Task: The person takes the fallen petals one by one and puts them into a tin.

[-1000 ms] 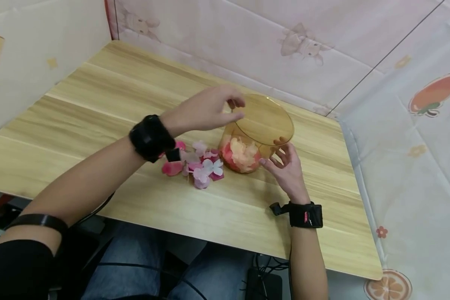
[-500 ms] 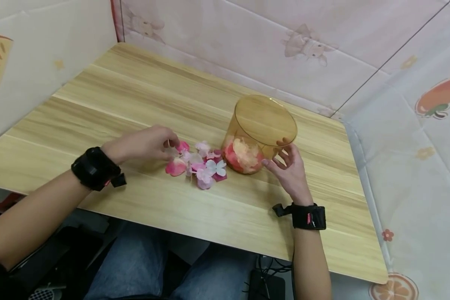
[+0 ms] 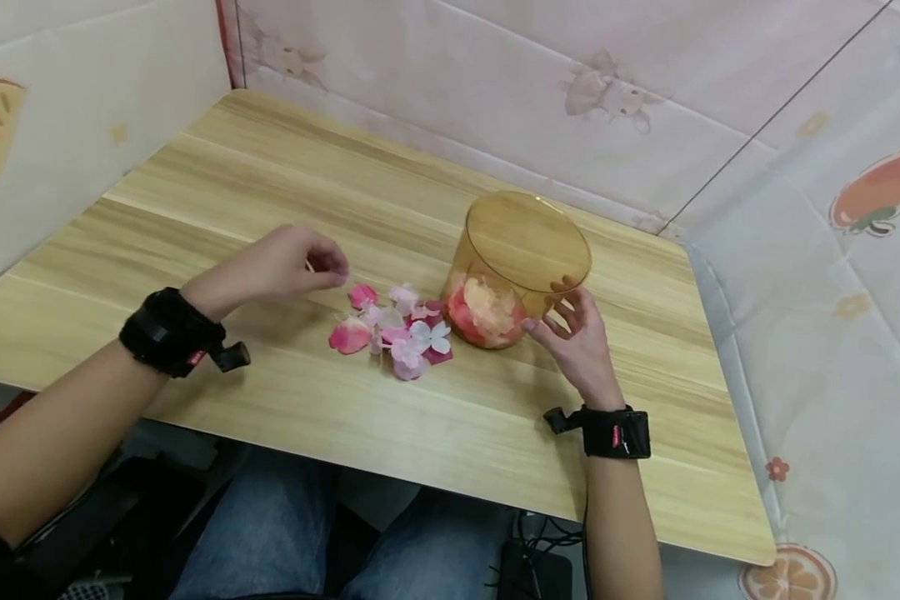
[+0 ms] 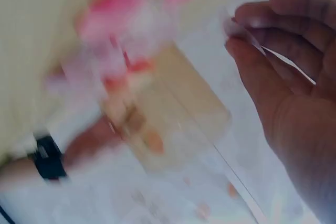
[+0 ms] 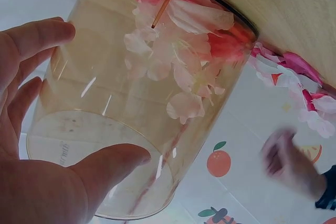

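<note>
A see-through amber jar (image 3: 461, 267) stands on the table with pink and cream petals (image 3: 487, 310) inside. My right hand (image 3: 577, 346) holds it from the right, thumb and fingers spread round its wall in the right wrist view. To the jar's left lies a loose pile of pink, white and lilac artificial petals (image 3: 407, 337). Above and left of that pile, my left hand (image 3: 281, 262) pinches a pale petal (image 4: 239, 30) between thumb and fingertips, as the left wrist view shows. The pile is blurred in that view.
The wooden table (image 3: 217, 192) is backed by printed cloth (image 3: 450, 100) along the rear and by more cloth (image 3: 802, 333) at the right. Cables (image 3: 543, 537) hang below the front edge.
My left hand has gone from the jar's mouth down to the pile's left side, then risen slightly with a petal. The right hand stays on the jar.
</note>
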`<state>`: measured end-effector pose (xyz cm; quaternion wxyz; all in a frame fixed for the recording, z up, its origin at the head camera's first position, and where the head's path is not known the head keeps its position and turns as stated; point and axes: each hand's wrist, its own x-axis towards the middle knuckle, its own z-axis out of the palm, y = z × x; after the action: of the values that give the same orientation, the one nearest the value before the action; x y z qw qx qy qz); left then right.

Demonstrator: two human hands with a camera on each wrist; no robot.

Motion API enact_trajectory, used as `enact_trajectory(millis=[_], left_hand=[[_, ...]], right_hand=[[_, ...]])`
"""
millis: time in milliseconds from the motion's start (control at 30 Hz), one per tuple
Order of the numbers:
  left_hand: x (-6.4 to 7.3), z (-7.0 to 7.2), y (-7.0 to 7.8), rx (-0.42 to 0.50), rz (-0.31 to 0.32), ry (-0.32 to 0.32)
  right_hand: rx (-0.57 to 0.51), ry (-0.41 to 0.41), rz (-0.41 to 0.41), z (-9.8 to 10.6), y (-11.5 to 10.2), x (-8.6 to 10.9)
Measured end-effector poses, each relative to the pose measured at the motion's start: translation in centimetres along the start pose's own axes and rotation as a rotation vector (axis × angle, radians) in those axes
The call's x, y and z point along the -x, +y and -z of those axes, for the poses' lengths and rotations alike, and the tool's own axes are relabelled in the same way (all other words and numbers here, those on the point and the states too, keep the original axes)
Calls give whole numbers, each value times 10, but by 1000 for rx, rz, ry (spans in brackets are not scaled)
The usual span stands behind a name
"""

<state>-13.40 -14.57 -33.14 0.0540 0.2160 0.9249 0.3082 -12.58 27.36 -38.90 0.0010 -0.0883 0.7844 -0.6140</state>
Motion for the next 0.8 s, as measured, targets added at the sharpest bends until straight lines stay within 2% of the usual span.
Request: enact_trajectory(millis=[100, 233, 333, 400, 467, 567, 667, 800], left_hand=[[-8, 14, 26, 58, -30, 85], [-32, 27, 76, 95, -133, 155], [-57, 27, 111, 77, -216, 131], [-75, 22, 126, 56, -255, 85], [-93, 14, 134, 16, -286, 34], [-112, 2, 137, -37, -324, -35], [-120, -6, 134, -78, -340, -82], [-120, -6, 133, -95, -322, -116]], right_hand=[[2, -7, 5, 0, -1, -1], [-2, -3, 5, -2, -3, -1], [-8, 1, 1, -3, -2, -1], [-13, -3, -4, -5, -2, -2], [-18, -13, -4, -9, 0, -3], [-20, -23, -11, -15, 2, -4], [-14, -31, -18, -19, 2, -5], [-7, -34, -13, -19, -2, -8]])
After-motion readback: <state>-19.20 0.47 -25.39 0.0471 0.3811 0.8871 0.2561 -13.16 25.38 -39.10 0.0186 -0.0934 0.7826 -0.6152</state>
